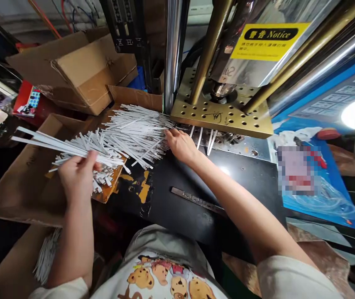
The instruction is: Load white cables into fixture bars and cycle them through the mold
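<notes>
My left hand (78, 172) is closed around several long, flat white strips (51, 142), its thumb on top. They point out to the left, above a cardboard box. Beneath and beyond them spreads a loose heap of similar white strips (133, 133), some with small silvery ends. At the heap's right edge, beside the press, my right hand (180, 145) has its fingers pinched together; whatever is between the fingertips is hidden. A few white strips (211, 142) stick out from under the brass-coloured press plate (221, 112), right of that hand.
An open cardboard box (12, 187) sits at left, with another box (84, 70) behind. A slim metal bar (196, 200) lies on the black table (242, 178). Steel columns (175, 54) and a yellow warning label (269, 41) rise overhead. Right is a blue sheet (336, 166) with tubing and a lamp.
</notes>
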The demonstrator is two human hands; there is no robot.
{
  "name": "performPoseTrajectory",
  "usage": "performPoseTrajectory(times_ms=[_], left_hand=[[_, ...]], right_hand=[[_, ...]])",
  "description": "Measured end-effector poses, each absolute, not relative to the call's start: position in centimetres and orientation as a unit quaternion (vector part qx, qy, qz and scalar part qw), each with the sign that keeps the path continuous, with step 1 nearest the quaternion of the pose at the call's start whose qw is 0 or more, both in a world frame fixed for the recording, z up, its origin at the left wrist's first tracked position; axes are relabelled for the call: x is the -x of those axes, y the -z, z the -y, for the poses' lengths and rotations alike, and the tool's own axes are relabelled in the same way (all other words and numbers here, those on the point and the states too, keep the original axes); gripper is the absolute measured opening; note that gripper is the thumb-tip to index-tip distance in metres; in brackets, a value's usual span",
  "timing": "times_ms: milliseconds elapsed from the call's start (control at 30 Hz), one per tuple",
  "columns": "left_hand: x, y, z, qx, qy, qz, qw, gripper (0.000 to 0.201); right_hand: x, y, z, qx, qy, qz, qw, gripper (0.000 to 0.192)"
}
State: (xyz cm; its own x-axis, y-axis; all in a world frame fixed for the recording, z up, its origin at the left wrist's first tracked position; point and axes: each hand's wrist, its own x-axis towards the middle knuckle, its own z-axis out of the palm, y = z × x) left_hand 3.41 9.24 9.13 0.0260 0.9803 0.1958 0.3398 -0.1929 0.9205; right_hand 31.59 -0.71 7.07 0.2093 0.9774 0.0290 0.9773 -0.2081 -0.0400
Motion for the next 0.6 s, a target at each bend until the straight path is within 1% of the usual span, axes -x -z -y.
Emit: performPoseTrajectory(times_ms=[33, 100, 167, 200, 233, 300, 333, 367, 400, 433, 467, 500, 533, 567, 600], left_hand=[[-2.3, -9.4, -10.6, -0.644, -0.426, -0.561, 0.298, 0.036], [-0.7, -9.7, -12.5, -0.704, -0.321, -0.608, 0.18, 0.042], [-0.2, -9.5, -13.3, -0.739, -0.23, -0.628, 0.08, 0.043], [-0.3, -9.4, -13.2, -0.743, -0.218, -0.631, 0.045, 0.043], [-0.6, -9.2, -12.8, -0.741, -0.234, -0.629, 0.017, 0.049], [-1.8, -8.7, -10.7, -0.739, -0.318, -0.593, -0.03, 0.075], [-2.6, -8.4, -9.1, -0.75, -0.357, -0.556, -0.035, 0.075], [-3.6, -8.1, -7.1, -0.774, -0.375, -0.51, -0.003, 0.063], [-4.7, -7.8, -5.0, -0.81, -0.361, -0.455, 0.074, 0.046], [-5.9, -7.5, -2.8, -0.842, -0.318, -0.392, 0.192, 0.033], [-7.1, -7.1, -0.6, -0.853, -0.24, -0.32, 0.336, 0.031], [-8.4, -6.7, 1.4, -0.832, -0.175, -0.261, 0.456, 0.033], [-9.5, -6.3, 3.2, -0.8, -0.126, -0.215, 0.545, 0.034], [-10.6, -5.9, 4.7, -0.77, -0.106, -0.191, 0.599, 0.034], [-11.5, -5.4, 5.9, -0.749, -0.113, -0.185, 0.627, 0.034]], right_hand=[[-31.7, -6.9, 0.0, 0.774, 0.0, 0.633, 0.009, 0.04], [-31.6, -6.8, -0.2, 0.766, 0.011, 0.643, -0.012, 0.044], [-31.6, -7.1, 1.2, 0.761, 0.032, 0.648, -0.013, 0.043], [-31.6, -7.4, 2.5, 0.763, 0.034, 0.646, -0.009, 0.04], [-31.7, -7.6, 4.0, 0.771, 0.027, 0.636, -0.003, 0.036], [-31.9, -8.2, 7.5, 0.8, -0.006, 0.599, 0.018, 0.027], [-31.8, -8.4, 9.4, 0.814, -0.028, 0.578, 0.04, 0.025], [-31.6, -8.5, 11.2, 0.823, -0.052, 0.56, 0.073, 0.025], [-31.2, -8.6, 12.9, 0.825, -0.075, 0.548, 0.118, 0.025], [-30.5, -8.6, 14.5, 0.818, -0.102, 0.54, 0.169, 0.025], [-29.7, -8.6, 15.9, 0.805, -0.133, 0.534, 0.222, 0.025], [-28.8, -8.5, 17.1, 0.787, -0.167, 0.527, 0.273, 0.024], [-27.7, -8.3, 18.1, 0.77, -0.198, 0.516, 0.319, 0.024], [-26.7, -8.1, 19.0, 0.758, -0.218, 0.501, 0.356, 0.024], [-25.8, -7.9, 19.6, 0.753, -0.224, 0.486, 0.384, 0.024]])
